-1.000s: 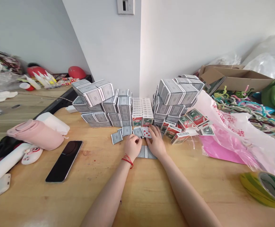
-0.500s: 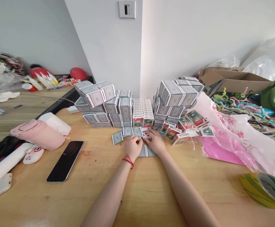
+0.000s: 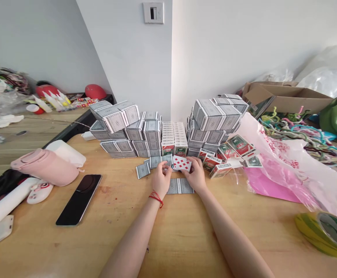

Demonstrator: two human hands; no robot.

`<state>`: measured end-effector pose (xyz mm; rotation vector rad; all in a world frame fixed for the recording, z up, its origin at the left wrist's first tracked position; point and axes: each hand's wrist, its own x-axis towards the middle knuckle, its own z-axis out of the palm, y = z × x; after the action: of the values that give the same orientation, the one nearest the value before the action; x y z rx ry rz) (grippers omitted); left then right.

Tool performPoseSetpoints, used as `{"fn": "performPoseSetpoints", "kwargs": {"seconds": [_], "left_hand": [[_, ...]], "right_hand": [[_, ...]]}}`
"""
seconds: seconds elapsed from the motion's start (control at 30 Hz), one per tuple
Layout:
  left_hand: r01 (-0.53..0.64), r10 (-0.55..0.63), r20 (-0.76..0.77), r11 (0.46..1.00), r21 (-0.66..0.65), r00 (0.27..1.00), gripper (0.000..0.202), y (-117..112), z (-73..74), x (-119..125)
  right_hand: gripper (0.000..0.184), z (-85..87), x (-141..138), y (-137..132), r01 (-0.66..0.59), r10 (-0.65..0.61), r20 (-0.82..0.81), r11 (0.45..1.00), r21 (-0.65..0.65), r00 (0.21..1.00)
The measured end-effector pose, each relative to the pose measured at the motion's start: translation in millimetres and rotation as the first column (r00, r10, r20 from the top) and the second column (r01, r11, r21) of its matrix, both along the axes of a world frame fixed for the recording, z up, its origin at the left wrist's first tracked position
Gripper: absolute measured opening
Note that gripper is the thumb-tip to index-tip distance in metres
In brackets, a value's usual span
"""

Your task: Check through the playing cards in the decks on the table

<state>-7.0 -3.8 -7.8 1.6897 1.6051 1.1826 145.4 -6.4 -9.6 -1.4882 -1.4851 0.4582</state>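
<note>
My right hand (image 3: 195,173) grips a face-up playing card (image 3: 182,163) with red diamonds by its right side, thumb below and fingers behind. At the card's left edge is my left hand (image 3: 160,177), a red string round its wrist. Its thumb and fingers are curled into a pinch; what lies between the tips is too small to make out. Blue-patterned cards (image 3: 181,186) lie face down in a row just below the hands. More face-down cards (image 3: 142,170) lie beyond and left of my left hand.
Stacked card decks (image 3: 116,119) stand at the back left, with more decks (image 3: 211,116) at the back right. Between them are rows of card boxes (image 3: 174,135). A phone (image 3: 79,199), a pink bottle (image 3: 46,166), pink plastic (image 3: 269,181) and yellow tape (image 3: 316,235) surround the work area.
The diamond card is tilted up and shows more of its face. My right hand has shifted slightly right and grips its side; my left hand has moved a little left.
</note>
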Motion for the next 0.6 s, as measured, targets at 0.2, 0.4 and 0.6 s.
{"fn": "performPoseSetpoints", "kwargs": {"seconds": [0.2,0.4,0.6], "left_hand": [[0.057,-0.056,-0.029,0.998,0.041,0.998,0.035,1.6,-1.4,-1.3],[0.108,-0.105,-0.086,0.994,0.034,0.991,0.037,2.0,-3.8,-1.7],[0.128,-0.122,0.141,0.991,-0.036,0.982,0.033,4.5,-4.6,-2.5]], "right_hand": [[0.045,4.0,-4.0,-3.4,-0.02,0.021,-0.068,1.0,0.019,0.997],[0.048,-0.7,-2.4,-3.4,0.116,-0.108,-0.193,0.993,0.03,0.975],[0.047,2.2,-9.2,-6.8,-0.07,0.057,-0.302,0.997,-0.033,0.952]]}}
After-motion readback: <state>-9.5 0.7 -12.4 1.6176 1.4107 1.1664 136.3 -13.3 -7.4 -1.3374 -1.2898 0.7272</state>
